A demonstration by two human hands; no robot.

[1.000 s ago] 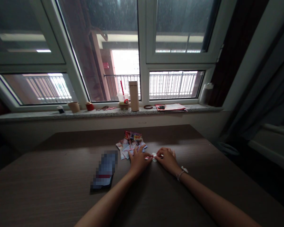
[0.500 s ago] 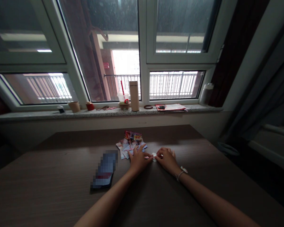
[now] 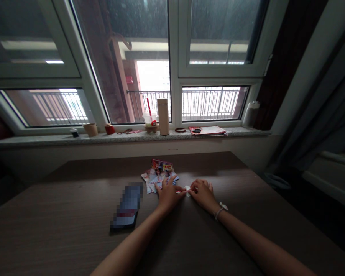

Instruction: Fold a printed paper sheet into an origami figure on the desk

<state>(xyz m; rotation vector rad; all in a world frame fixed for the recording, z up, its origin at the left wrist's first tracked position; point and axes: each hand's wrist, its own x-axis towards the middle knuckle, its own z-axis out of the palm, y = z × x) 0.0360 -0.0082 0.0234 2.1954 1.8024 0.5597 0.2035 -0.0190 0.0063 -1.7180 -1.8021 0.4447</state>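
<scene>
A small piece of folded white paper lies between my two hands, low over the table. My left hand pinches its left side with thumb and forefinger, while the other fingers spread toward a fan of colourful printed leaflets. A bit of red shows by the left fingertips; I cannot make out what it belongs to. From the other side my right hand, with a pale band on the wrist, grips the paper with thumb and curled fingers. The fingers partly cover the paper.
A phone lies on the brown table, left of my left forearm. Along the windowsill stand a beige bottle, a paper cup, a drink cup with red straw, scissors and papers.
</scene>
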